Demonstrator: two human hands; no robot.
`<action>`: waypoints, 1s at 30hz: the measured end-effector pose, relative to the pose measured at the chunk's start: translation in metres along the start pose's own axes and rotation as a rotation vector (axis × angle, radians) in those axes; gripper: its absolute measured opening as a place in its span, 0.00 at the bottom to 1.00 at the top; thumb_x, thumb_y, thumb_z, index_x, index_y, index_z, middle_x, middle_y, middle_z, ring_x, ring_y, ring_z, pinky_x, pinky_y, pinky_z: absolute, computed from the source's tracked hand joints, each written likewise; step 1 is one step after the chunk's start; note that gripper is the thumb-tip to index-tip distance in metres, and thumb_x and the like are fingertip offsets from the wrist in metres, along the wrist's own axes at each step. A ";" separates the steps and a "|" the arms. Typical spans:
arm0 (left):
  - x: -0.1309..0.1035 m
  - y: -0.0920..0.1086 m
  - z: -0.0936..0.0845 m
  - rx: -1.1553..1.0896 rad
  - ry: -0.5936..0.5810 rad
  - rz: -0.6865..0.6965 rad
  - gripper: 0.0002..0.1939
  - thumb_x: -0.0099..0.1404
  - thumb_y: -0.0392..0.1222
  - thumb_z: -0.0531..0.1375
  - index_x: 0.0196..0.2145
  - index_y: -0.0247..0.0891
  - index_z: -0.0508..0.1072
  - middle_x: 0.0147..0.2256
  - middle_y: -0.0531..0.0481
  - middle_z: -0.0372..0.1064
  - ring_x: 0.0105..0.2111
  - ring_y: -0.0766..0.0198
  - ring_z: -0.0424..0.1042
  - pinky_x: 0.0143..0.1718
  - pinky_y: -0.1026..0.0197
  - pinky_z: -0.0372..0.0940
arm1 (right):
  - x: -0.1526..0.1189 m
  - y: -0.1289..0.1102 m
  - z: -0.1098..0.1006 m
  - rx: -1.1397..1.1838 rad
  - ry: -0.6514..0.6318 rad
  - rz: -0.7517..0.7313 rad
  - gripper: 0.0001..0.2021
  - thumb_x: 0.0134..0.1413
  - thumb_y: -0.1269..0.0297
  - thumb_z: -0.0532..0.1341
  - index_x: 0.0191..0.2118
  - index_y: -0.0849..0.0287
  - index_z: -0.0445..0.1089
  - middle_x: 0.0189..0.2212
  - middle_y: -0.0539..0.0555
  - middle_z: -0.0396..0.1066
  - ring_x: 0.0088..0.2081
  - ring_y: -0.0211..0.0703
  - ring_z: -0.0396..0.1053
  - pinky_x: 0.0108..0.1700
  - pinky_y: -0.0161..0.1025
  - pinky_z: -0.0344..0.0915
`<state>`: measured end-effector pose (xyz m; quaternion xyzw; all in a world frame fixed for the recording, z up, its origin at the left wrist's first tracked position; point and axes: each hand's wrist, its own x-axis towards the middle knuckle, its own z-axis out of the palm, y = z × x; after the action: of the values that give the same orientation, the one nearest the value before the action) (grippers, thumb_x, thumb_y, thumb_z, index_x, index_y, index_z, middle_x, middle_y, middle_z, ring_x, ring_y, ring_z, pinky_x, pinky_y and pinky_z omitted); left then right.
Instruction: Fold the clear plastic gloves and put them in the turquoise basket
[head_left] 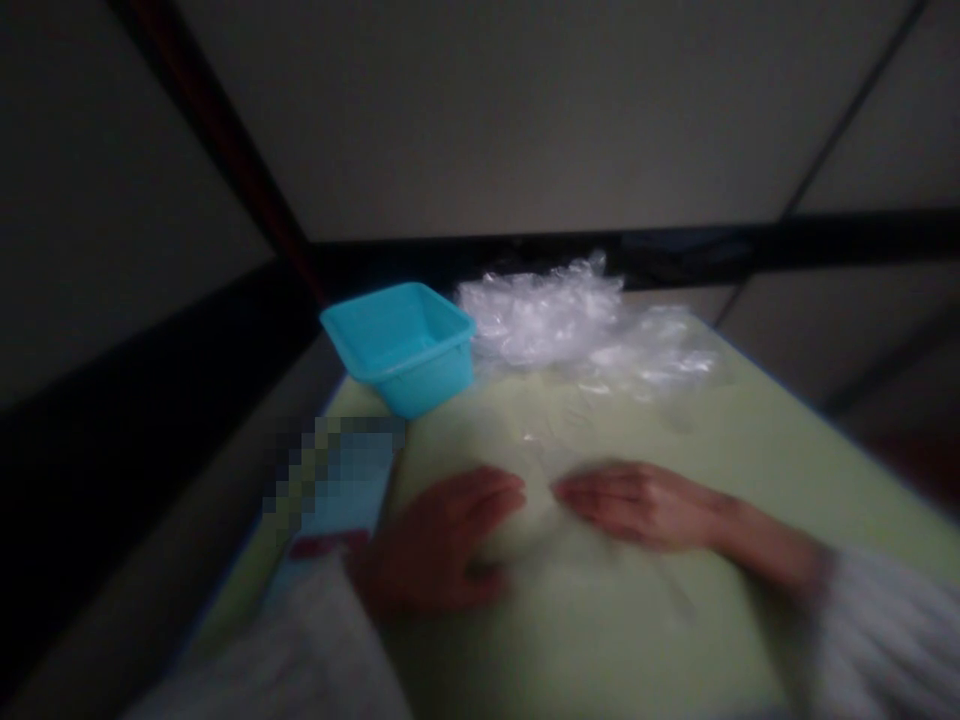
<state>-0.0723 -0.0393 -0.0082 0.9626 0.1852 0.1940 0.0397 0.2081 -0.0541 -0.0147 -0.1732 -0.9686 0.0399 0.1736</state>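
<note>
A thin clear plastic sheet or bag [566,550] lies on the pale yellow-green table [787,440], its outline blurred. My left hand [442,545] is over its left side, thumb apart from the fingers, nothing visible in the grasp. On the other side my right hand [645,505] lies palm down and flat, fingers stretched out toward the left hand. The fingertips of the two hands are a short way apart. Whether either hand presses on the plastic is too blurred to tell.
A turquoise plastic basin [442,375] stands at the table's back left corner. Beside it is a heap of crumpled clear plastic bags [547,315]. A light blue flat item [352,480] with a red strip lies at the left edge. Behind the table rises a panelled wall [525,120].
</note>
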 end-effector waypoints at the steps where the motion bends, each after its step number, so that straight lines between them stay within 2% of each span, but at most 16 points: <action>1: -0.002 -0.002 0.000 0.013 -0.013 -0.027 0.26 0.58 0.47 0.60 0.51 0.35 0.61 0.50 0.38 0.66 0.51 0.51 0.65 0.51 0.50 0.63 | 0.000 0.000 0.000 0.002 0.003 0.001 0.17 0.65 0.67 0.46 0.52 0.70 0.64 0.52 0.66 0.66 0.55 0.46 0.63 0.54 0.44 0.65; 7: -0.009 -0.007 0.003 0.060 -0.056 -0.053 0.22 0.57 0.43 0.59 0.50 0.36 0.64 0.50 0.39 0.67 0.52 0.51 0.66 0.52 0.50 0.64 | 0.000 0.000 -0.001 0.034 0.007 0.013 0.16 0.65 0.68 0.47 0.51 0.70 0.65 0.52 0.65 0.67 0.55 0.46 0.64 0.54 0.44 0.66; 15: -0.008 -0.008 0.001 -0.047 -0.071 -0.027 0.21 0.60 0.44 0.56 0.50 0.33 0.65 0.52 0.38 0.66 0.53 0.52 0.65 0.53 0.50 0.63 | 0.000 0.000 -0.005 0.092 0.029 0.039 0.15 0.65 0.67 0.47 0.51 0.66 0.65 0.51 0.64 0.68 0.55 0.45 0.64 0.54 0.45 0.66; 20: -0.008 -0.009 0.001 -0.091 -0.030 -0.035 0.21 0.61 0.44 0.55 0.51 0.34 0.65 0.50 0.38 0.68 0.51 0.54 0.67 0.51 0.52 0.65 | -0.002 -0.001 -0.006 0.106 0.027 0.069 0.16 0.66 0.66 0.46 0.50 0.67 0.65 0.49 0.65 0.69 0.52 0.46 0.67 0.50 0.45 0.68; 26: -0.008 -0.009 0.003 -0.123 0.017 -0.096 0.15 0.63 0.39 0.53 0.46 0.34 0.70 0.44 0.41 0.73 0.45 0.58 0.72 0.47 0.55 0.68 | -0.005 0.000 -0.004 0.167 0.019 0.129 0.17 0.67 0.64 0.44 0.52 0.65 0.63 0.48 0.63 0.70 0.50 0.46 0.68 0.49 0.44 0.68; 30: -0.005 -0.008 0.004 -0.219 -0.003 -0.198 0.13 0.64 0.38 0.52 0.45 0.38 0.72 0.43 0.44 0.73 0.44 0.59 0.72 0.47 0.56 0.66 | -0.005 -0.001 -0.007 0.259 0.032 0.194 0.18 0.67 0.61 0.43 0.52 0.64 0.63 0.43 0.62 0.71 0.44 0.45 0.70 0.43 0.42 0.68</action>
<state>-0.0777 -0.0341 -0.0148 0.9298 0.2568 0.2069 0.1635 0.2146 -0.0562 -0.0099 -0.2427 -0.9312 0.1784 0.2053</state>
